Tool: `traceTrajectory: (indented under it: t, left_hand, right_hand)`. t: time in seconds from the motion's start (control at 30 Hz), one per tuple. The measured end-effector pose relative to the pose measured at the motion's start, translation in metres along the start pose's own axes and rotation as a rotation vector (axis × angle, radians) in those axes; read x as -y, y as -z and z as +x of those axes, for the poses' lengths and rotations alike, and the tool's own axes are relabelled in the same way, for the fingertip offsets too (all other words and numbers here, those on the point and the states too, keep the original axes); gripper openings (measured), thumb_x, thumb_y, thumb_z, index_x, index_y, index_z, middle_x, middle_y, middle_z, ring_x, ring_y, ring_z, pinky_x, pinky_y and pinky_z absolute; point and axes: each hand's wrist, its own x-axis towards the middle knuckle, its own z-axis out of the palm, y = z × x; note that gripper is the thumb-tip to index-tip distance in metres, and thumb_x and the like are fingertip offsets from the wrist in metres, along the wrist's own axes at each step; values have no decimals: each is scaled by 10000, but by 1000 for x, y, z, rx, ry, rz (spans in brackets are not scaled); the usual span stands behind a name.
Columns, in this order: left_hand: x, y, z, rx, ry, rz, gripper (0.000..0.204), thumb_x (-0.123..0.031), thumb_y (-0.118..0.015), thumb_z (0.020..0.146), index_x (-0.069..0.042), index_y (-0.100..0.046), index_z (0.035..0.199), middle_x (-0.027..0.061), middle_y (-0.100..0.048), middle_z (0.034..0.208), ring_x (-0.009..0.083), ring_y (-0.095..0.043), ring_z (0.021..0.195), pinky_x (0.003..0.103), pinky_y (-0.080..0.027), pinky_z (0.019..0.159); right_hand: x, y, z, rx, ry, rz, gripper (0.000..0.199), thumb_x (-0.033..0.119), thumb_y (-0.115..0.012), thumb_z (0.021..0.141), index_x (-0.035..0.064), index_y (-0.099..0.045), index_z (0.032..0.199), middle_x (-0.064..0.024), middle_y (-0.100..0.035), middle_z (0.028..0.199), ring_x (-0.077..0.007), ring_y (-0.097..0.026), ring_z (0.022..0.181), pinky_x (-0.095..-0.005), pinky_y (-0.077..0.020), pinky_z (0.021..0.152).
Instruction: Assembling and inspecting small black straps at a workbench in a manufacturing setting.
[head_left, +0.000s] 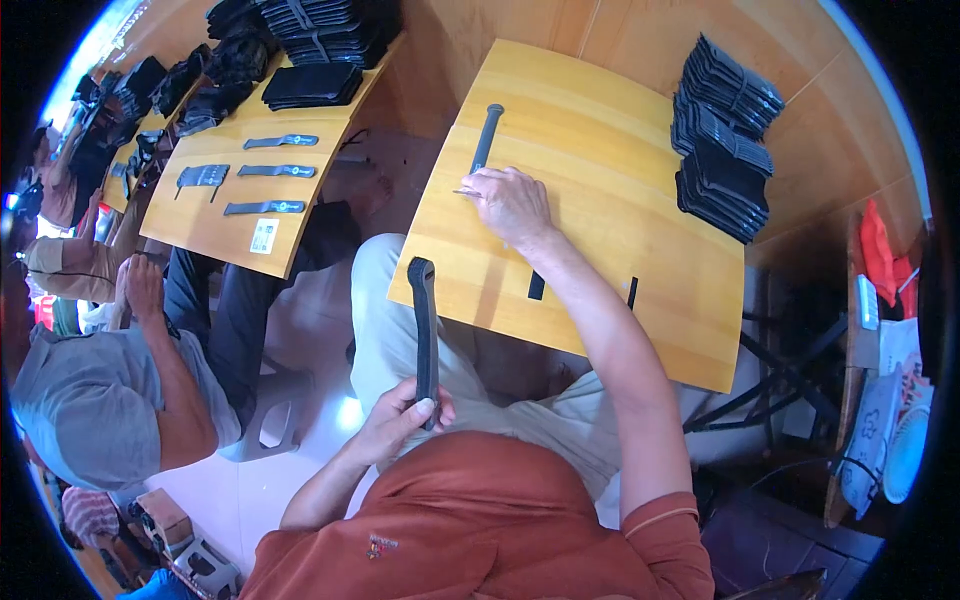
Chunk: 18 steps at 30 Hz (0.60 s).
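Note:
My left hand is closed on the lower end of a black strap. The strap stands up from my fist, and its far end bends over near the table's left edge. Over the left part of the table, my right hand has its fingers pinched together. A thin, narrow object sticks out to the left of those fingertips; its kind is too small to tell. Just beyond this hand a dark grey strap lies lengthwise on the wood. Two short black strips lie near the front edge, either side of my right forearm.
Bundled stacks of black folded pieces occupy the table's far right. At left, another table bears several grey straps and dark piles; a person in grey sits beside it. A shelf with red cloth stands far right.

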Motion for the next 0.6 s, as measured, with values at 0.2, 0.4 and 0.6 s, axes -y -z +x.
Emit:
traceTrajectory:
  t: [0.2,0.4,0.6]
  left_hand:
    - [-3,-3,6,0,-39,25,312,-248,-619,1052,-17,-601,1261,84,-677,1095,159,-631,1011,327,-519,883]
    - [-5,-8,10,-24,-75,98,307,-222,-644,1035,-26,-610,1269,72,-691,1071,144,-630,999,323,-514,879]
    - [-3,-12,19,-62,-51,62,281,-223,-654,1027,-39,-608,1235,88,-713,1067,160,-654,1017,330,-515,913]
  right_hand:
    - [4,-10,13,-27,-5,-22,171,251,-706,919,130,-769,1023,-37,-762,1040,-323,-717,878,-462,-584,776]
    - [14,-1,18,134,-79,-72,231,266,-705,931,104,-753,1091,-45,-730,1191,-323,-709,958,-478,-571,831]
    - [17,6,-2,59,-74,13,337,288,-728,921,85,-727,1191,-70,-703,1276,-328,-691,1061,-475,-562,895]
